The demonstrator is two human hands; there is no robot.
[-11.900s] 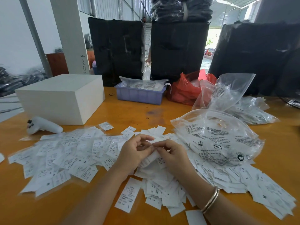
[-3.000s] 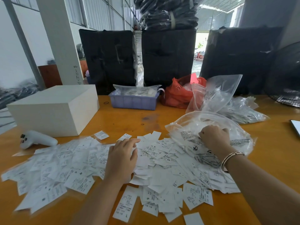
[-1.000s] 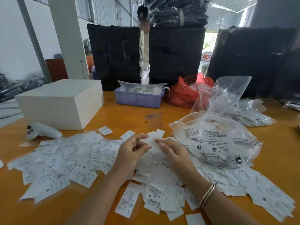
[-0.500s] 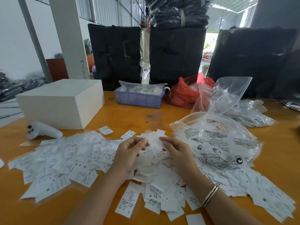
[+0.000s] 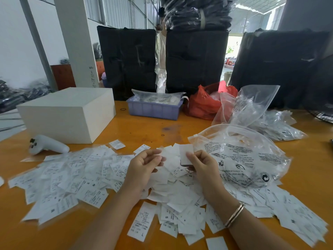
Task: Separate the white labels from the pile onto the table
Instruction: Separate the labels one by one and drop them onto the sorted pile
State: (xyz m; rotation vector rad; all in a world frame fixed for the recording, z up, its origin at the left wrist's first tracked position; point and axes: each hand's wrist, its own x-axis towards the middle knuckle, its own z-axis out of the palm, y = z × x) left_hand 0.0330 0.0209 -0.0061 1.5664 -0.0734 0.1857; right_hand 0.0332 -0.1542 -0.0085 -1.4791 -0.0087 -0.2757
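Nearest me the pile [image 5: 178, 197] of white labels lies heaped on the table [image 5: 142, 130], between my wrists. Above it my right hand [image 5: 202, 164] pinches a small stack of labels [image 5: 186, 154] between thumb and fingertips, held upright. My left hand [image 5: 144, 165] hangs just beside it, fingers loosely curled and holding nothing. To do this well I should slide one label off the stack with my left thumb, keep the rest pinched firmly, and lay it on the spread labels [image 5: 68, 175] at left. Half a second ago both hands met on the stack; now the left has let go and drawn slightly away. The plastic bag [image 5: 243, 156] farther right is unmoved.
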